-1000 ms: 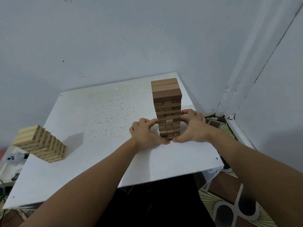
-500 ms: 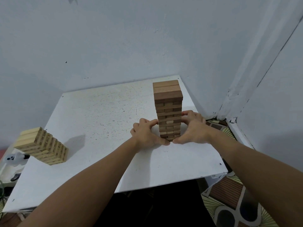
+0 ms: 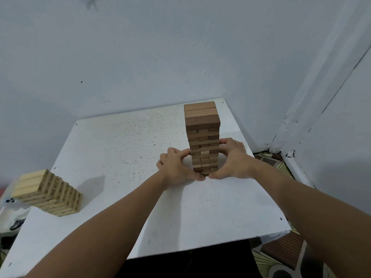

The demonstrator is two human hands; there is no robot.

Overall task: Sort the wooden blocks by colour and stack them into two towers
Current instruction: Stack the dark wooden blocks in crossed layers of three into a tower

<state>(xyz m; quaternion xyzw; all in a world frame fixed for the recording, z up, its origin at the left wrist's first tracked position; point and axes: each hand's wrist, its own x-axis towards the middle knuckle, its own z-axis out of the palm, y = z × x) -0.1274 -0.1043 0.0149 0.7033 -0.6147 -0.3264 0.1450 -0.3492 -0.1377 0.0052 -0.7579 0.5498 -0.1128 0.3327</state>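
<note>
A tall tower of dark brown wooden blocks (image 3: 202, 125) stands upright on the right half of the white table (image 3: 120, 141). My left hand (image 3: 176, 167) cups the tower's lower left side, fingers curled against it and thumb at its base. My right hand (image 3: 232, 159) cups the lower right side the same way, its thumb tip almost meeting the left thumb in front of the base. A shorter tower of pale wooden blocks (image 3: 50, 192) stands at the table's left edge, well away from both hands.
The table sits in a corner between two pale blue walls. Its right edge (image 3: 267, 189) drops to a patterned floor (image 3: 281, 255). A white object with dark dots (image 3: 10, 203) lies off the left edge behind the pale tower.
Both hands stay cupped round the brown tower's base. The view has tilted a little, so the towers sit lower in frame.
</note>
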